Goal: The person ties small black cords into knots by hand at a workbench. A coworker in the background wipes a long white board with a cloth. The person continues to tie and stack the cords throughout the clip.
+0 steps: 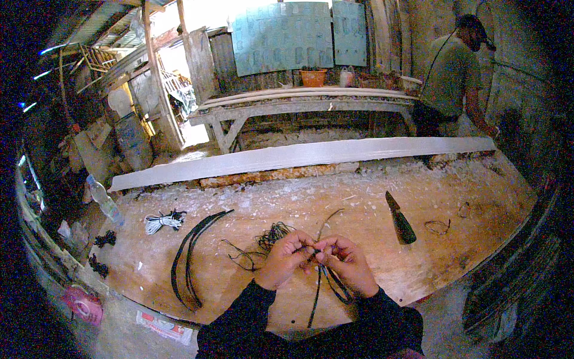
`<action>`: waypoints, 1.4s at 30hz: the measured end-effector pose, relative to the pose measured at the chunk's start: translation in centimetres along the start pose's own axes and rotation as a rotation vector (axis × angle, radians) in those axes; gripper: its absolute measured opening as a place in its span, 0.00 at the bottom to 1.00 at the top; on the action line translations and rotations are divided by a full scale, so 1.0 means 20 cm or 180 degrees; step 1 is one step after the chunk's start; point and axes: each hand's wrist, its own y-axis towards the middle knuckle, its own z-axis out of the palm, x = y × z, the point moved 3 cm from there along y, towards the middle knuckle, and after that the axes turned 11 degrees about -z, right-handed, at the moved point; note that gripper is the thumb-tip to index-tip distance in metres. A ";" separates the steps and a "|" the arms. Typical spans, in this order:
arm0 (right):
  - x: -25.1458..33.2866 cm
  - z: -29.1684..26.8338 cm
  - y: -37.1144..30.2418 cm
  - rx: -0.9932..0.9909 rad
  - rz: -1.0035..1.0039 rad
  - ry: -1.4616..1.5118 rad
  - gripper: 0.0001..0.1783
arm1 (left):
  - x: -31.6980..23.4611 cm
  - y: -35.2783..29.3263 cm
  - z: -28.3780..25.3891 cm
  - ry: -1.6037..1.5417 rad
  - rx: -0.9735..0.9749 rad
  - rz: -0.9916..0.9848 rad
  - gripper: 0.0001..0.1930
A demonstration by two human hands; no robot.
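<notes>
My left hand and my right hand meet over the near middle of the wooden table, fingertips pinched close together. Between them they grip a dark cord, whose ends and a loop hang below my right hand. A thin light-brown strand rises beyond the fingers; I cannot tell whether it is joined to the cord. Just past my left hand lies a tangled bundle of dark string, partly hidden by it. The exact spot under my fingertips is too small to make out.
Curved black strips and a white cord bundle lie left. A knife with a dark handle lies right, near a small string coil. A long pale board spans the far edge. A person stands at the back right.
</notes>
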 end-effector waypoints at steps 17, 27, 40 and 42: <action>-0.07 -0.01 -0.04 0.0072 -0.0253 0.0089 0.09 | 0.03 0.04 -0.05 0.0159 -0.0511 0.0704 0.04; -0.03 0.00 -0.02 -0.0017 -0.0553 -0.0117 0.09 | 0.01 0.00 0.00 -0.0659 0.0257 0.0028 0.15; -0.03 0.00 -0.01 -0.0105 -0.0596 -0.1399 0.11 | 0.03 0.01 -0.04 -0.0375 -0.0134 0.0213 0.07; -0.03 0.00 -0.01 -0.0083 -0.0552 -0.1589 0.09 | 0.01 0.01 -0.04 -0.0027 -0.0259 0.0341 0.07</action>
